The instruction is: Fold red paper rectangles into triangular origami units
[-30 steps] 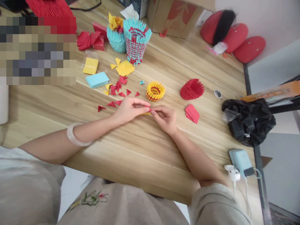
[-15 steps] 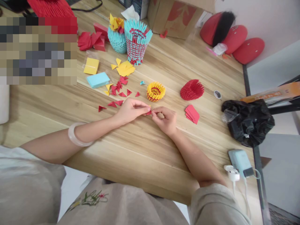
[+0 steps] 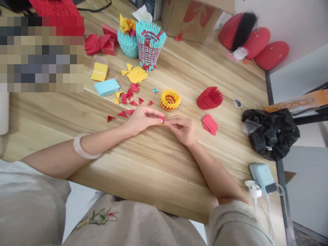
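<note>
Between my fingertips is a small red and yellow paper piece (image 3: 162, 121), mostly covered. My left hand (image 3: 143, 120) pinches it from the left, and my right hand (image 3: 180, 129) closes on it from the right. Just beyond them stands a small yellow and red folded-paper bowl (image 3: 170, 100). Several folded red paper triangles (image 3: 122, 113) lie left of my left hand. A stack of red paper slips (image 3: 210, 124) rests to the right of my right hand, below a red folded-paper cup (image 3: 210, 98).
Farther back are a blue and red paper vase (image 3: 150, 48), yellow paper slips (image 3: 137, 74) and a blue paper pack (image 3: 107, 87). A cardboard box (image 3: 194, 20) stands behind. At right are a black plastic bag (image 3: 271, 135) and a light-blue charger (image 3: 262, 174) with cables.
My right hand's fingers have straightened and drawn together over the paper piece, which has turned between my fingertips. A thin yellow edge now shows beneath it.
</note>
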`<action>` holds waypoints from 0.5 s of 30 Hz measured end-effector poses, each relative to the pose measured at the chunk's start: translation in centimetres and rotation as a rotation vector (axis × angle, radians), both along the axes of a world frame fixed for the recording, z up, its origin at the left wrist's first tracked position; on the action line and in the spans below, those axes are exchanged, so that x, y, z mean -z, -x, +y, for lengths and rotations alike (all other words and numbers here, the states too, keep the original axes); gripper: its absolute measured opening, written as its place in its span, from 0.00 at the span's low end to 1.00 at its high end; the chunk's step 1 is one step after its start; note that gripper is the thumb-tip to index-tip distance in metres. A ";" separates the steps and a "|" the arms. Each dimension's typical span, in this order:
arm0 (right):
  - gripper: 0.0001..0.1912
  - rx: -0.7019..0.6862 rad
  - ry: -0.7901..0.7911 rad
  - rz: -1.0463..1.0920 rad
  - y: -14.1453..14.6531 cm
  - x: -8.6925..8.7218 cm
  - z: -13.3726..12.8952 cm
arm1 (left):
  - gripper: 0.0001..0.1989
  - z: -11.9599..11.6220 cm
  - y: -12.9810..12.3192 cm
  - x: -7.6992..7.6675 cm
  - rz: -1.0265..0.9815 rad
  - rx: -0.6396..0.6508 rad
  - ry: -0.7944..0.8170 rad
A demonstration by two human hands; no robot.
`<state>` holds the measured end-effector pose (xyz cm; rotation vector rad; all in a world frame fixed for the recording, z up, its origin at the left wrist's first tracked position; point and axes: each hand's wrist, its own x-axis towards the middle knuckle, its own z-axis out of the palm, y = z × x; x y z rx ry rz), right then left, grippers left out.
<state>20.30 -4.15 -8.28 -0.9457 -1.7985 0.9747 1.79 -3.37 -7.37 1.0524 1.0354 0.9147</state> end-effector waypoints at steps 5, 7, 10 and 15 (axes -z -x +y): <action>0.10 0.002 0.330 0.227 0.3 0.2 0.1 | 0.16 0.0 0.2 0.0 0.118 -0.016 -0.102; 0.11 -0.015 0.402 0.264 0.2 0.2 0.2 | 0.16 -0.1 0.3 0.1 0.130 -0.027 -0.138; 0.11 -0.026 0.433 0.226 0.2 0.1 0.3 | 0.15 -0.1 0.2 -0.1 0.158 -0.021 -0.180; 0.14 -0.031 0.459 0.164 0.5 -0.2 0.3 | 0.13 -0.5 0.0 -0.4 0.217 -0.010 -0.223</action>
